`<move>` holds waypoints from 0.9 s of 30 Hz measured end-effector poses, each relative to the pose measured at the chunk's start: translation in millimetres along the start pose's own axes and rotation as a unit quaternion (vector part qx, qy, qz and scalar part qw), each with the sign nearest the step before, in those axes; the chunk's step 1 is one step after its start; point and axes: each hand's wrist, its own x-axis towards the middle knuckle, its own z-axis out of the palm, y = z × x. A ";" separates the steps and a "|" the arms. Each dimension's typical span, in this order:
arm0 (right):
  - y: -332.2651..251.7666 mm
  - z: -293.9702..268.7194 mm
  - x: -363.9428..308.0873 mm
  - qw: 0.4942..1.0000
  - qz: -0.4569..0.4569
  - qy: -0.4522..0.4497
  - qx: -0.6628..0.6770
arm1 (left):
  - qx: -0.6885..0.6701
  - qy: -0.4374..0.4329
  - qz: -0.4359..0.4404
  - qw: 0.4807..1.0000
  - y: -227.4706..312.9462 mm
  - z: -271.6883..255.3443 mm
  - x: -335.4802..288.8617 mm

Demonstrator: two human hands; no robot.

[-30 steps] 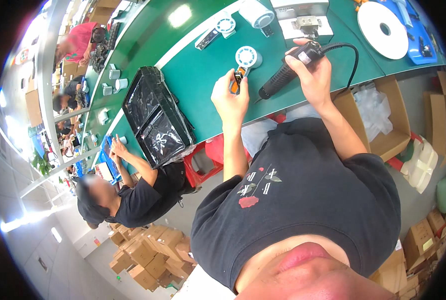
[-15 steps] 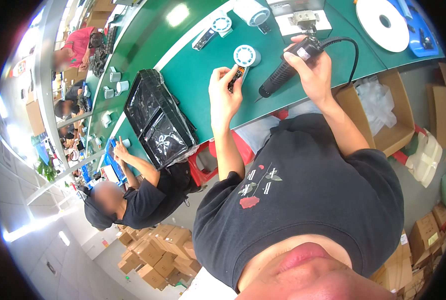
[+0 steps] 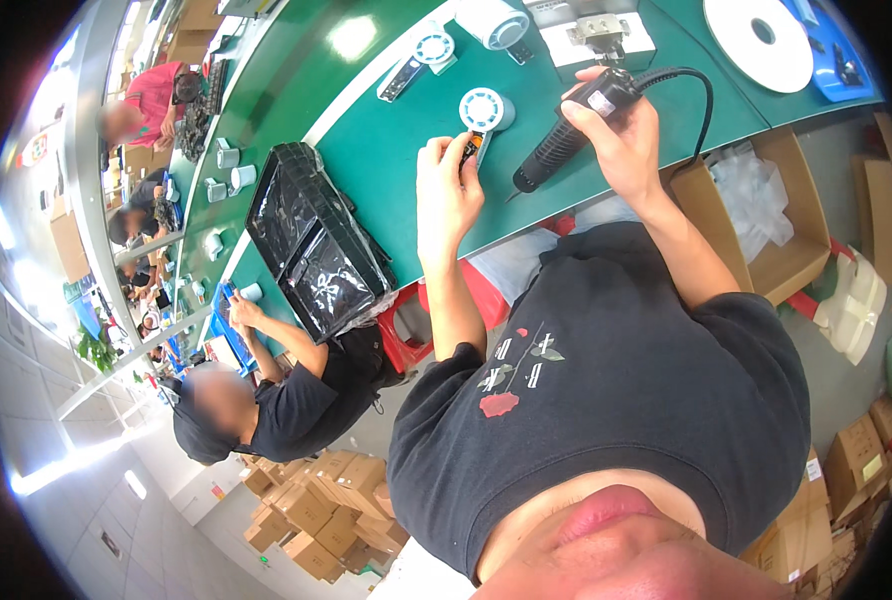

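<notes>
1. At the far left, a co-worker (image 3: 266, 415) in a soft black cap and dark shirt sits along the smooth, glossy green counter (image 3: 386, 160).
2. Next comes a black bin (image 3: 341, 225), angular and divided, its inside lined with shiny, crinkled plastic film.
3. Behind it on the counter lies a spare device (image 3: 432, 48): a round, vented head in white and light blue, with a straight handle showing a dark inside.
4. The left hand (image 3: 446, 195) has its fingers narrowed around the handle end of a similar round-headed device (image 3: 486, 108). This one is near the counter's front edge, its smooth pale drum ringed with blue vents, a bit of orange showing by the fingertips.
5. A power screwdriver (image 3: 546, 155) slants beside it — a black, ribbed cylinder with a thin tip, apart from the device.
6. Behind stands a boxy stand (image 3: 566, 45), white-topped, with a grey metal fitting.
7. The right hand (image 3: 626, 140) wraps its fingers around the screwdriver's rear body; a black cable (image 3: 708, 110) curves away.
8. Furthest right are a flat white reel (image 3: 751, 60) with a central hole, an open cardboard carton (image 3: 801, 270) of crumpled translucent plastic, and a blue plastic tray (image 3: 828, 88) holding small dark pieces.
</notes>
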 end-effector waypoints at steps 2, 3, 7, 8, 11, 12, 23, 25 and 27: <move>0.2 -0.5 -0.2 1.000 0.001 0.000 0.000 | 0.001 -0.004 0.000 1.000 0.8 -0.2 -0.5; 1.6 -0.9 0.2 1.000 0.000 0.001 0.003 | 0.001 -0.008 -0.002 1.000 2.3 -1.0 -0.2; 0.3 -0.4 -0.2 1.000 -0.001 0.000 0.002 | 0.006 -0.040 0.002 0.999 4.7 -8.7 2.5; 1.0 -0.7 -0.3 1.000 -0.002 -0.001 0.002 | 0.015 -0.047 0.013 0.999 5.3 -10.7 4.1; 3.4 -1.7 -0.1 1.000 -0.005 0.000 0.000 | 0.040 -0.066 0.043 0.996 6.9 -15.6 9.6; 3.5 -1.8 -0.1 1.000 -0.006 0.001 -0.003 | 0.047 -0.070 0.052 0.995 6.9 -16.3 11.3; 4.4 -1.6 0.2 1.000 -0.014 0.004 -0.010 | 0.021 -0.098 0.044 0.994 -4.3 -14.8 16.7; 4.7 -1.6 0.2 1.000 -0.014 0.006 -0.011 | -0.003 -0.085 0.027 0.996 -0.9 -11.9 12.8; 4.5 -2.2 0.1 1.000 -0.014 0.005 -0.011 | -0.025 -0.051 0.033 0.998 -4.5 -8.8 10.3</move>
